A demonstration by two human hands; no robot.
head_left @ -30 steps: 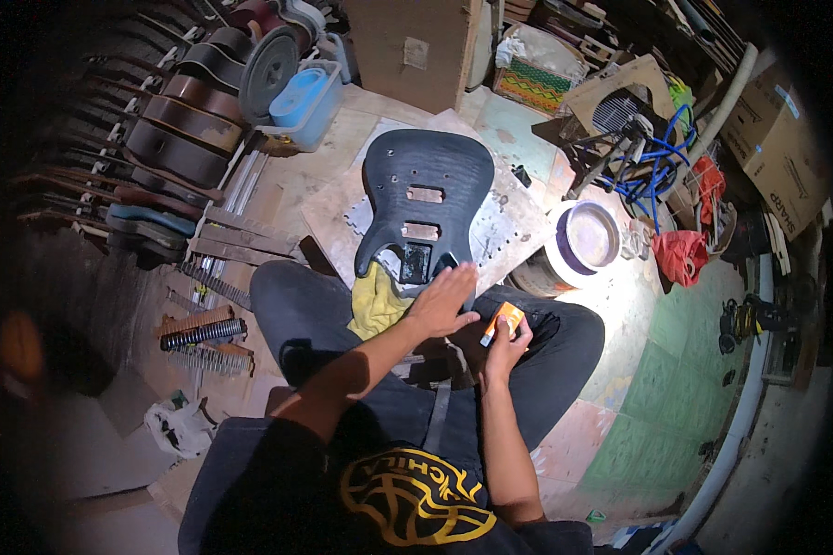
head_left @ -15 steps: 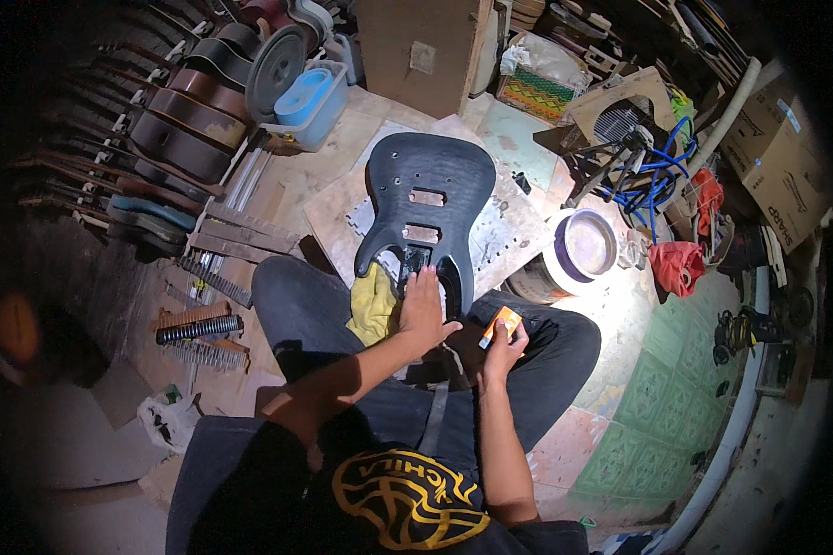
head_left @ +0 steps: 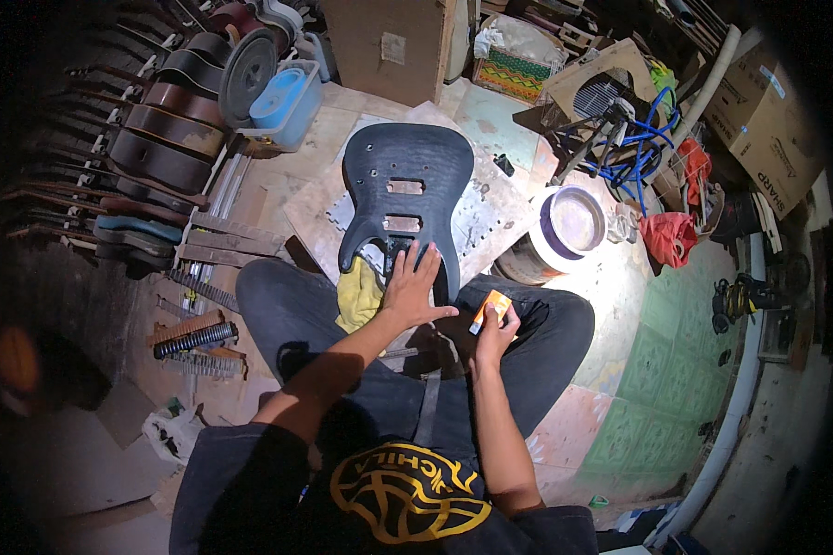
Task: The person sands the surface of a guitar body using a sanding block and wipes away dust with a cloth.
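A black electric guitar body (head_left: 416,199) with rectangular cut-outs lies on a light board, its horned end toward me. My left hand (head_left: 413,294) rests flat on that near end beside the neck pocket, its fingers spread and gripping nothing. In my right hand (head_left: 496,339), closed and held above my right thigh, is a small orange-and-white box (head_left: 491,311). The box is apart from the guitar body. A yellow cloth (head_left: 358,298) is bunched under the body's left horn, next to my left wrist.
The light board (head_left: 504,217) lies beneath the body. A round tub (head_left: 574,222) stands to its right, with coiled blue hose (head_left: 634,171) beyond. Several guitars (head_left: 162,139) hang at left, near a blue container (head_left: 282,100). Clamps or springs (head_left: 194,340) lie at lower left.
The fingers of my left hand have spread apart on the guitar body; they were close together before. My right hand still holds the box. The whole view has shifted slightly.
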